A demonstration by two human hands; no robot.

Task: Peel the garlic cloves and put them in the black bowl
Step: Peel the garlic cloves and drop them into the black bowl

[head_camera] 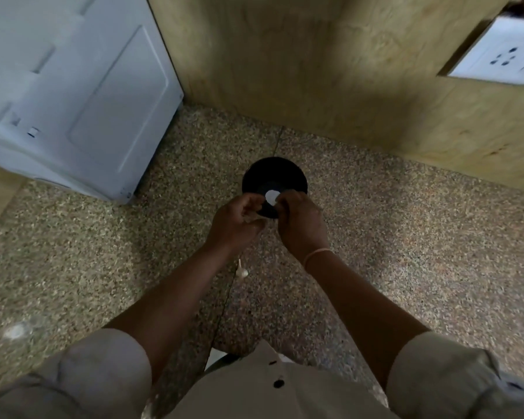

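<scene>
The garlic clove (272, 197), a pale, nearly round spot in this blurred view, is held in the air between the two sets of fingertips, right over the near part of the black bowl (294, 173). The right hand (300, 225) pinches it from its own side, thumb and fingers curled onto it. The left hand (239, 220) is curled as well, its fingertips just beside the clove, but the blur hides whether they grip the clove, hold a scrap of skin, or hold nothing. The clove looks bare and white, so I judge the peeling of this one done or close to it. Its long axis cannot be read. The relation that matters for the coming move is vertical: the bowl sits on the speckled stone bench (375, 237) directly under and slightly beyond the hands, so the clove should need little more than a release, perhaps with a small reach forward to clear the near rim. The right hand is the nearer to the clove and the one placed to let it go. A second garlic clove (242, 271), skin and stalk on, lies on the bench nearer the person, below the left wrist and well short of the bowl.
</scene>
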